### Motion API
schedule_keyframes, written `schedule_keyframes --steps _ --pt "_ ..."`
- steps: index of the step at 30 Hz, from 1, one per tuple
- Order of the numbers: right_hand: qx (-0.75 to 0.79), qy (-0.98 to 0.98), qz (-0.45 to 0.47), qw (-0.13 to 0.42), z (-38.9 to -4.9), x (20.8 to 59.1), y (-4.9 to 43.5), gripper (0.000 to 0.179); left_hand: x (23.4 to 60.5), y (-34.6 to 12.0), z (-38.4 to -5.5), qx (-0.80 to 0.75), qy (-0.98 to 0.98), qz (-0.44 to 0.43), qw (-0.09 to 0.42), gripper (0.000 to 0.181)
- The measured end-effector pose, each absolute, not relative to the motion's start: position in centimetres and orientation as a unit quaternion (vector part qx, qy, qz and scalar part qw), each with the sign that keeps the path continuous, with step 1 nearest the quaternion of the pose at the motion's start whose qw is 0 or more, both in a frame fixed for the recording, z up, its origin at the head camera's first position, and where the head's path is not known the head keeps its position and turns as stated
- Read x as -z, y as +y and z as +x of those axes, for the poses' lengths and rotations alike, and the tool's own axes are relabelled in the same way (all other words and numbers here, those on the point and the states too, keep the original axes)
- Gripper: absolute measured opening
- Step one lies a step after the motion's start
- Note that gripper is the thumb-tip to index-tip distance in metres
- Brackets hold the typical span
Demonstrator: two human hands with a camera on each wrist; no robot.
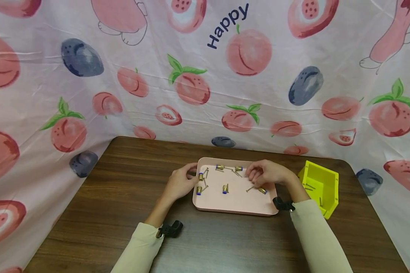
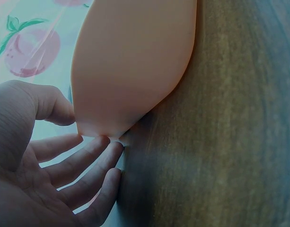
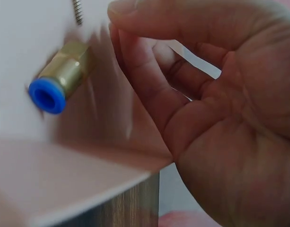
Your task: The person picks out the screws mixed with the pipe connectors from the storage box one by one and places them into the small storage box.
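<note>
Beside the right hand (image 1: 267,173), whose hold cannot be told, a screw (image 3: 78,12) and brass push-in fitting (image 3: 64,73) are contained in the tray (image 1: 225,203) gripped by the left hand (image 1: 182,182).

There's passing room in front of the pink tray (image 1: 239,203). The right hand (image 1: 267,173) obstructs its right end; the yellow bin (image 1: 324,181) stands beyond.

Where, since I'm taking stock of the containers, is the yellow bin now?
In the head view, the yellow bin stands on the right side of the brown table, right of the pink tray and beside the right forearm.
</note>
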State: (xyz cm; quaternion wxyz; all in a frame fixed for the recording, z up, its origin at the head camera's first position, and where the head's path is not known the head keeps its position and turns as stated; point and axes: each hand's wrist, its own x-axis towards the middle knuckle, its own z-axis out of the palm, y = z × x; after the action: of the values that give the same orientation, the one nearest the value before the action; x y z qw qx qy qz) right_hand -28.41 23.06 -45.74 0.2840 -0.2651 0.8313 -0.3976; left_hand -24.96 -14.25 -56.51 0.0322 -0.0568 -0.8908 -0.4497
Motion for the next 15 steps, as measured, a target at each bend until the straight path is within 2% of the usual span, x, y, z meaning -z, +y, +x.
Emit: schedule_keyframes --steps 15 --pt "0.274 0.879 -0.289 0.263 -29.2 46.0 21.5 0.025 56.1 -14.2 -24.7 0.447 -0.892 -0.057 0.032 0.054"
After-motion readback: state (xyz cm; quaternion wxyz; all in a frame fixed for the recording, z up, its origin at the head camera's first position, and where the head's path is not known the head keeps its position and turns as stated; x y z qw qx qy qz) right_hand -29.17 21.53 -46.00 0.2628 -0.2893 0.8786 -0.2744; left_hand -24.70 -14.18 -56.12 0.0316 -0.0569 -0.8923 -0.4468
